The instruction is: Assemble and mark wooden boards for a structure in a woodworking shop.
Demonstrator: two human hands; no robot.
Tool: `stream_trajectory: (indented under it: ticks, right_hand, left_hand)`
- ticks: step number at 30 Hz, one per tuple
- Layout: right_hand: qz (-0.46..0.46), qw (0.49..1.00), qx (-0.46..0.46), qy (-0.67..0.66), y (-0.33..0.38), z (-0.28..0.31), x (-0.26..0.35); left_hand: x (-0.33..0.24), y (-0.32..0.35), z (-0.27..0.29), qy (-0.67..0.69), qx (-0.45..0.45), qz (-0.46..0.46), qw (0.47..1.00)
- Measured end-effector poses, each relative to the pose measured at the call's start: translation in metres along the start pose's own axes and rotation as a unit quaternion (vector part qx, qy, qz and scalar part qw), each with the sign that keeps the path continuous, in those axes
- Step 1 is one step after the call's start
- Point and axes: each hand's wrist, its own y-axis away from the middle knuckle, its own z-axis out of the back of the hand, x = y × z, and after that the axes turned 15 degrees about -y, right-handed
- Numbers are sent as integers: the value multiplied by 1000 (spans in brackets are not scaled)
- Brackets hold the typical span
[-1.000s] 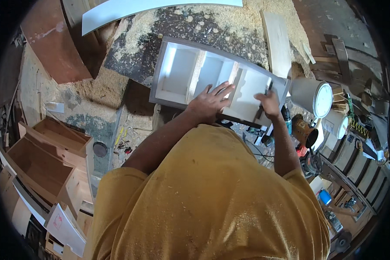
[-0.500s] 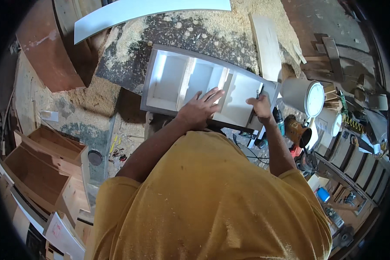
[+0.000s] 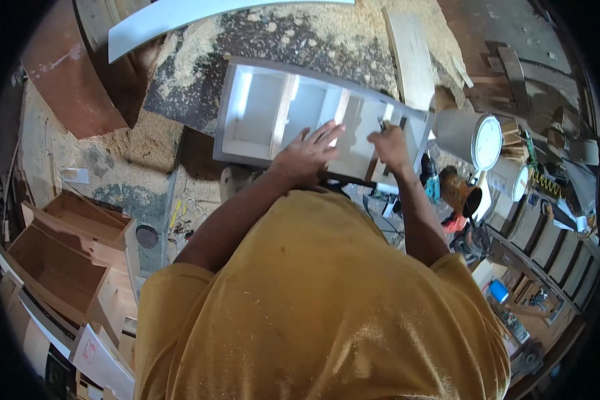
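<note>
A grey-edged wooden box frame (image 3: 250,161) with white-lit compartments lies in front of me. My left hand (image 3: 307,157) rests over its near edge, fingers spread across a middle compartment and reaching a pale divider (image 3: 341,110). To the right, my right hand (image 3: 390,145) is closed around a small, thin, dark tool (image 3: 381,124) whose tip points away from me; its exact kind is too small to tell. That hand is over the right-hand compartment, beside a dark strip (image 3: 403,125) near the frame's right end.
Sawdust covers the dark-speckled board (image 3: 200,83) beyond the box. A pale plank (image 3: 412,63) and a curved white panel (image 3: 213,17) lie there. On the right stand a white bucket (image 3: 488,142), a teal drill (image 3: 431,180) and a rusty can (image 3: 465,197). Wooden drawers (image 3: 57,267) are at lower left.
My right hand has moved left with the small tool, away from the frame's right end. My left hand stays in about the same place on the box.
</note>
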Motion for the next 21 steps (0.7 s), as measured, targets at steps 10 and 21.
stream_trajectory:
  ticks: [10,21]
  right_hand:
    - [301,920,114,225,-17,20,-26]
    - [58,996,22,-61,-16,23,-28]
  left_hand:
    - [13,-10,9,15,20,-8,1000]
    - [10,-7,5,7,16,-8,1000]
